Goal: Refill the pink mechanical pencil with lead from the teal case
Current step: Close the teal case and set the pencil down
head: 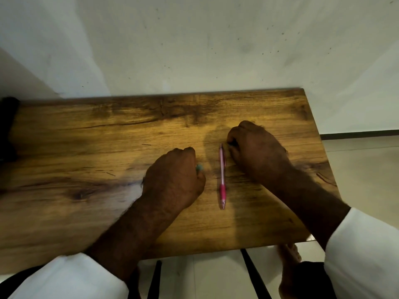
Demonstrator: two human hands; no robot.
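A pink translucent plastic mechanical pencil (222,175) lies flat on the brown wood-grain tabletop (86,137), between the two hands and touching neither that I can see. Its darker grip and tip point toward the person, and its far end lies just beside the right fingertips. The left hand (172,180) rests on the wood curled into a fist, and only a sliver of the small teal plastic lead case (199,167) peeks out between thumb and fingers. The right hand (257,152) rests knuckles-up with its fingers bent under. Something small and dark sits at their tips, but whether they pinch it cannot be told. White sleeves (367,255) cover both forearms.
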